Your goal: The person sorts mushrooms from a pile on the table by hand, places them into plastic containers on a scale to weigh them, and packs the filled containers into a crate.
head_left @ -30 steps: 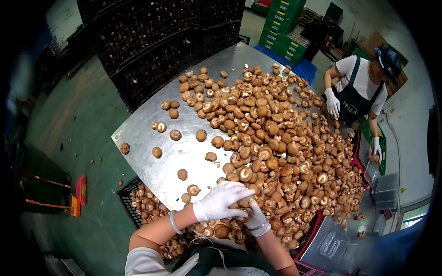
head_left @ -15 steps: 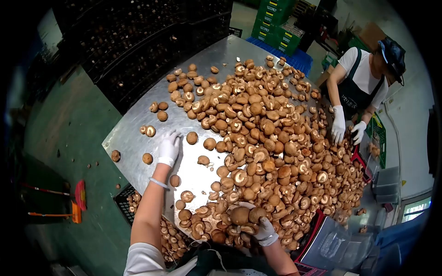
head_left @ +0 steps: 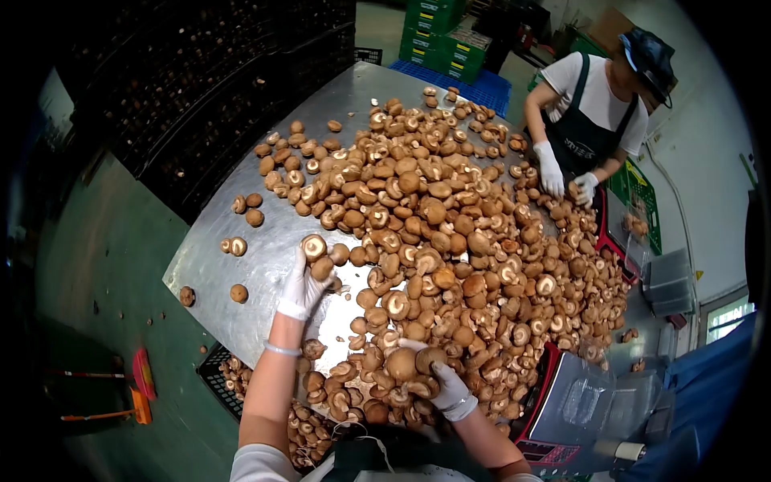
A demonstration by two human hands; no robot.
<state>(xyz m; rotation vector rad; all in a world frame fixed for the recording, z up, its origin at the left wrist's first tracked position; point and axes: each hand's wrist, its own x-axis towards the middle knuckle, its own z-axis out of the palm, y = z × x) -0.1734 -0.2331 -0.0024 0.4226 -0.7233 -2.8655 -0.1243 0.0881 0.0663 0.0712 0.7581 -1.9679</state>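
My left hand, in a white glove, is closed around shiitake mushrooms over the left part of the metal table. One mushroom shows its pale gills and stem; a brown cap sits just below it. Close to my body, my right hand, also gloved, is curled around several shiitakes, among them a large round cap. Its thumb presses against another cap, and the other fingers are partly hidden. A big pile of shiitake mushrooms spreads beyond and between both hands.
Across the pile a co-worker in white gloves handles mushrooms. A red-edged scale stands at my right, near clear plastic tubs. Black crates rise at the left back. A black crate of mushrooms sits below the table edge.
My left hand was flat on the table with fingers spread; now it is raised nearer the pile, holding mushrooms. My right hand keeps its mushrooms. The view has shifted slightly.
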